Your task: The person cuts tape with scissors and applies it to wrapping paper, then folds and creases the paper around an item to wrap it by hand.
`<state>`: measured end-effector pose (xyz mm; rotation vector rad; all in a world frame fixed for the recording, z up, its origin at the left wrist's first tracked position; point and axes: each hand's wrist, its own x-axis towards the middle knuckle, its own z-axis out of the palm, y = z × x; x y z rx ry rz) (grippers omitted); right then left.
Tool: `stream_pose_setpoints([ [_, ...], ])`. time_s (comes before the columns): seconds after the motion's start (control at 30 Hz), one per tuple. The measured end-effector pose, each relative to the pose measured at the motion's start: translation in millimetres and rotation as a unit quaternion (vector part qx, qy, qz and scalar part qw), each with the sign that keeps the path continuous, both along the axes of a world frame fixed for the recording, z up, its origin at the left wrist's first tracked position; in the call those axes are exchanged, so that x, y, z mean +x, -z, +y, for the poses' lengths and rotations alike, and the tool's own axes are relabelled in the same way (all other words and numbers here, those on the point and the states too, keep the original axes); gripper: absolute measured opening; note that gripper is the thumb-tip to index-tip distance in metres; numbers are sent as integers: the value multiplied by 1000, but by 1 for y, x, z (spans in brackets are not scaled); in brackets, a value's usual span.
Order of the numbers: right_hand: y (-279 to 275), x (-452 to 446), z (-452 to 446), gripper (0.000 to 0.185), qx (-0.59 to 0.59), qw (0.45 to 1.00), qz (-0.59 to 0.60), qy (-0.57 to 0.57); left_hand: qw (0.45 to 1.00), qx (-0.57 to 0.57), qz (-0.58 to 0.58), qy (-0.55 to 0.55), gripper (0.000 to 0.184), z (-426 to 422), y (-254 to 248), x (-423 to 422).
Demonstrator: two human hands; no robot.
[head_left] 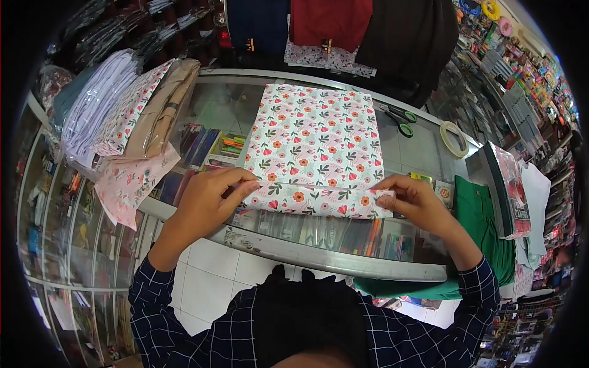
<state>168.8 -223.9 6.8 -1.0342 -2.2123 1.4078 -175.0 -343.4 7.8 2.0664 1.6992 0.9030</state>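
The flowered paper [316, 138] looks light and easily creased, best held where left hand [210, 197] and right hand [422, 203] pinch its fold's [314, 201] 2 ends.

A glass-topped bench with metal edging [368, 265] carries white floral-printed paper [314, 138], with a folded strip along its six o'clock side. Around that lie black scissors with green handles [405, 130] at two o'clock, a pale ring-shaped tape roll [446, 144] at three, folded green cloth [475, 205] at four, and stacked plastic-wrapped garments [101, 104] between nine and ten.
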Motion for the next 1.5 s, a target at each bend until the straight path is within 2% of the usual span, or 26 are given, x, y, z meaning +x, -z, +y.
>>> stream_pose_setpoints([
  [0.07,-1,-2,-3,15,0,1000,-9,20,999,36,21,-4,17,4,6,3],
  [0.17,-2,-6,-12,19,132,989,-58,16,994,63,89,-6,13,7,8,6],
  [0.27,5,-7,-11,19,284,958,-33,-11,966,115,229,-22,10,5,19,14],
  [0.37,1,-5,-6,20,355,931,-62,-59,950,155,272,3,10,7,11,16],
  [0.47,-11,-5,-16,23,98,994,1,53,963,97,251,8,10,10,13,13],
  [0.57,-8,3,-22,31,17,996,70,45,970,122,210,15,14,11,19,9],
  [0.6,-1,5,-24,33,-10,992,116,50,981,100,164,24,16,8,14,7],
  [0.7,-2,15,-28,27,151,987,-11,-44,996,35,34,69,23,-8,0,-6],
  [0.73,-3,15,-32,19,173,984,-12,-35,995,17,-4,96,25,-15,1,-15],
  [0.77,-4,18,-34,19,208,977,-14,-44,992,-2,-41,123,27,-21,3,-22],
  [0.8,-5,20,-35,19,243,968,-15,-55,992,17,18,124,26,-25,5,-27],
  [0.93,7,23,-41,14,300,953,6,-31,991,68,38,107,19,-30,13,-26],
  [1.03,-2,15,-51,15,170,981,-57,74,997,74,10,30,15,-27,15,-15],
  [1.1,1,10,-45,17,114,988,-35,98,996,80,-38,-26,14,-23,20,-8],
  [1.23,-6,5,-46,27,68,990,-36,122,979,-18,-178,-102,18,-20,16,2],
  [1.33,-4,1,-52,24,191,977,-55,79,977,-59,-170,-116,21,-23,10,7],
  [1.43,2,4,-52,22,312,942,-125,11,996,50,71,3,26,-25,12,3],
  [1.5,0,0,-55,22,301,945,-128,24,995,35,89,-13,27,-29,9,13],
])
